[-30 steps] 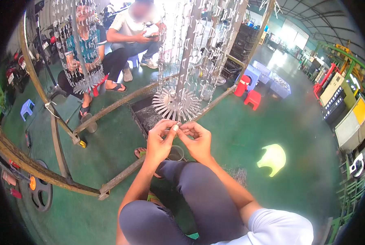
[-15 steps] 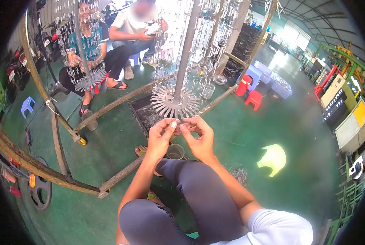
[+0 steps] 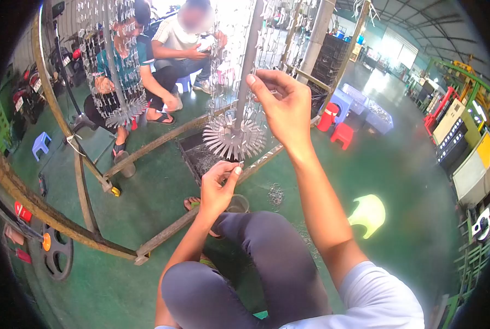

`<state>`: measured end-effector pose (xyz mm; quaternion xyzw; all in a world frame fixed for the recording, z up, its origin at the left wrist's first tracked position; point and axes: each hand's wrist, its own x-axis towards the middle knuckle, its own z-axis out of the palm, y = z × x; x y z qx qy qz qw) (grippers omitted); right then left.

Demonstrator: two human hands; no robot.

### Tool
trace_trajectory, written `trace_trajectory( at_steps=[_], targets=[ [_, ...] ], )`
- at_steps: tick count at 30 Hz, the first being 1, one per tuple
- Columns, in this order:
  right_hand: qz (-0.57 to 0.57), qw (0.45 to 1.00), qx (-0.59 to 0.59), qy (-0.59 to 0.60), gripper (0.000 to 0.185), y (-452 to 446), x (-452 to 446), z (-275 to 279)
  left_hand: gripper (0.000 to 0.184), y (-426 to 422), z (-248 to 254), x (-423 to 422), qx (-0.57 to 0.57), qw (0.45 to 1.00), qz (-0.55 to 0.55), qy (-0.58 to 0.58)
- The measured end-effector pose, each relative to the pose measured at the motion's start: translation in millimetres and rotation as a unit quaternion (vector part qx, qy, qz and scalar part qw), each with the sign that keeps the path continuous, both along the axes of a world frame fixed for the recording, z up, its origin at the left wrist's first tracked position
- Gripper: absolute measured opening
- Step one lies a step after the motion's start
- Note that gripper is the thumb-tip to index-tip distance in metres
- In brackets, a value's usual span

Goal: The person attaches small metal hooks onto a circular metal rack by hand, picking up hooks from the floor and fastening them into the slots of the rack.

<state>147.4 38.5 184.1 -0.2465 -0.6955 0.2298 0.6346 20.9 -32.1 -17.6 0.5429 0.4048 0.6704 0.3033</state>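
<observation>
My left hand (image 3: 218,185) is low, just under the metal rack's slotted disc (image 3: 234,137). Its thumb and forefinger pinch a small metal piece (image 3: 240,164) whose exact kind is too small to tell. Raised higher, my right hand (image 3: 287,104) is beside the grey central pole (image 3: 247,71), among hanging strands of small metal pieces (image 3: 267,49). Its thumb and fingertips are brought together at a strand; whatever lies between them is too small to make out.
A dark tray (image 3: 193,159) of metal pieces sits below the disc. Wooden beams (image 3: 168,140) frame the rack. A bucket (image 3: 238,204) stands by my knee, a yellow stool (image 3: 368,215) to the right. Two people sit opposite, one behind a second rack (image 3: 125,112).
My right hand has left my left hand and risen to the hanging strands. My left hand stays low, still pinching. The person at the second rack has lowered one hand.
</observation>
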Motion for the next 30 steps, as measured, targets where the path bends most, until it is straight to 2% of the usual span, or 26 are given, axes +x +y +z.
trace_trajectory(
  at_steps=[6,10,18,21,24,30],
  targets=[
    [0.057,0.998,0.006,0.014,0.022,5.7,0.7,4.0,0.016,1.6,-4.4,-0.6,0.008,1.0,0.008,-0.007],
    [0.084,0.995,-0.04,0.029,0.019,-1.1,5.6,5.7,0.016,-1.7,-1.4,-2.4,-0.002,1.0,0.012,0.0],
    [0.111,0.991,-0.061,0.046,0.022,-1.0,13.3,5.1,0.017,-0.1,-3.2,-0.9,0.009,1.0,0.013,0.001],
    [0.115,0.99,-0.069,0.042,0.023,0.0,16.0,5.2,0.02,-2.9,-0.7,2.1,-0.038,0.996,-0.033,-0.07],
    [0.118,0.99,-0.076,0.033,0.024,-0.9,18.0,6.6,0.019,-3.7,1.9,4.8,-0.037,0.989,-0.075,-0.119],
    [0.14,0.986,-0.088,0.027,0.027,0.5,19.7,7.3,0.007,-5.2,4.7,7.8,-0.029,0.988,-0.087,-0.123]
  ],
)
